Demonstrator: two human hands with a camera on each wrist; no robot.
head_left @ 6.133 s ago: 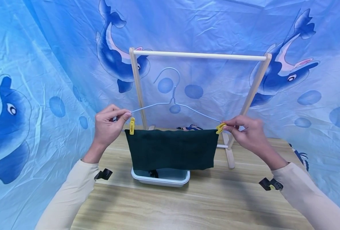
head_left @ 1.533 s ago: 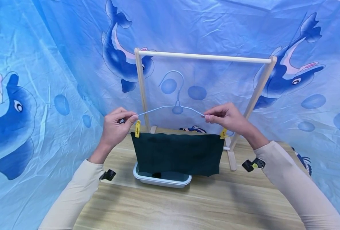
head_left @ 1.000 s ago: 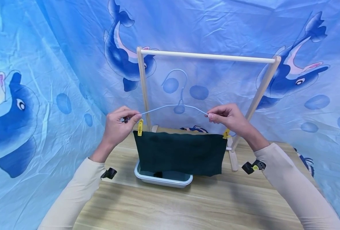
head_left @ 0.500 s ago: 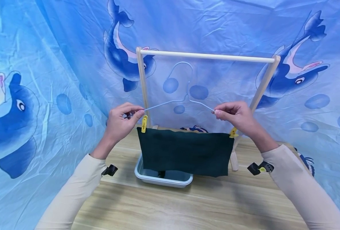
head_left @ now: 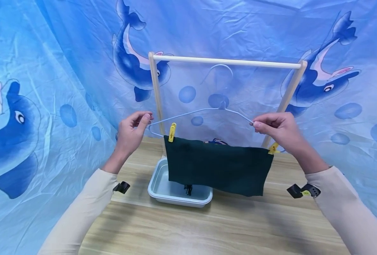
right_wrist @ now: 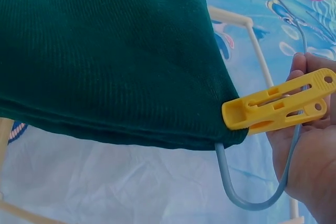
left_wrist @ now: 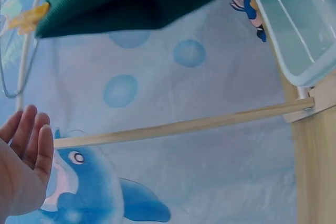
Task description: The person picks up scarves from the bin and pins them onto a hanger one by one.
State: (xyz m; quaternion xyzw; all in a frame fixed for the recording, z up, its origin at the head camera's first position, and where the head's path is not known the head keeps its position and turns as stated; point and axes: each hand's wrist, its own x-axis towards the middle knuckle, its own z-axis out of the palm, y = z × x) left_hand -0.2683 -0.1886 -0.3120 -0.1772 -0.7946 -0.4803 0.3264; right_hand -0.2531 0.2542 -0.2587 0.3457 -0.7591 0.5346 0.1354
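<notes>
A light blue wire hanger (head_left: 188, 113) is held up in front of the rack, tilted lower on the right. A folded dark green cloth (head_left: 217, 164) hangs from its lower bar. One yellow clothespin (head_left: 172, 132) clips the cloth's left top corner, another yellow clothespin (right_wrist: 278, 103) the right one. My right hand (head_left: 279, 131) pinches the hanger's right shoulder between thumb and fingers. Just off the hanger's left end is my left hand (head_left: 132, 131); the left wrist view shows its fingers (left_wrist: 31, 135) loosely extended, apart from the wire and holding nothing.
Behind the hanger stands a wooden rack with a white top bar (head_left: 226, 61). A pale blue basin (head_left: 180, 202) with something black (head_left: 188, 189) in it sits on the wood-grain table (head_left: 163, 230), partly under the cloth. A blue dolphin-print curtain (head_left: 80, 53) surrounds the table.
My right hand has gone from the right clothespin to the hanger's shoulder. Hanger and cloth have shifted right, the hook rising toward the bar. My left hand has let go of the hanger.
</notes>
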